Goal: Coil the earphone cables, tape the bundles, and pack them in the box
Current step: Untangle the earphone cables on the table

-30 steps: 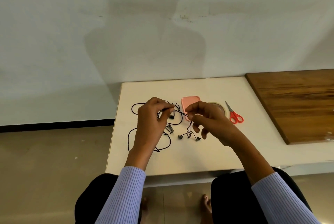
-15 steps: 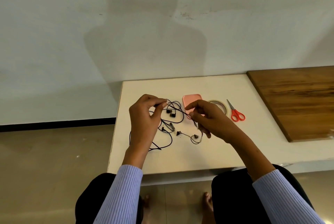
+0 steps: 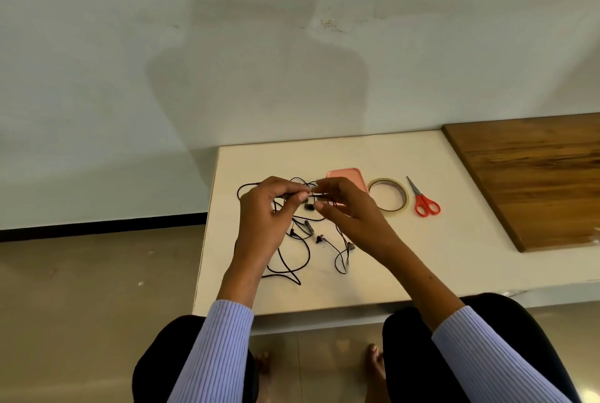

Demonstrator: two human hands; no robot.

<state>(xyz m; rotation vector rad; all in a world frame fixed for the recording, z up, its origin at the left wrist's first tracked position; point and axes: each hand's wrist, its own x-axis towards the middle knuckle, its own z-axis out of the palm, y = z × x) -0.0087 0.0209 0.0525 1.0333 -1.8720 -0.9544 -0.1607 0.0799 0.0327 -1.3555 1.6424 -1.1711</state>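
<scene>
A tangle of black earphone cables (image 3: 293, 259) with several earbuds lies on the white table (image 3: 406, 266). My left hand (image 3: 266, 217) pinches a strand of the cable between thumb and fingertips, lifted above the tangle. My right hand (image 3: 349, 217) pinches the same strand close beside it, fingertips almost meeting the left hand's. A pink box (image 3: 349, 173) sits just behind my right hand, partly hidden by it. A roll of clear tape (image 3: 389, 193) lies flat to the right of the box.
Red-handled scissors (image 3: 423, 201) lie right of the tape. A brown wooden board (image 3: 539, 175) covers the table's right end. The table's left edge (image 3: 207, 224) drops to the floor. My knees are below the front edge.
My two hands have come together over the tangle, the right one moving left toward the left hand. The cable loops on the table have shifted slightly.
</scene>
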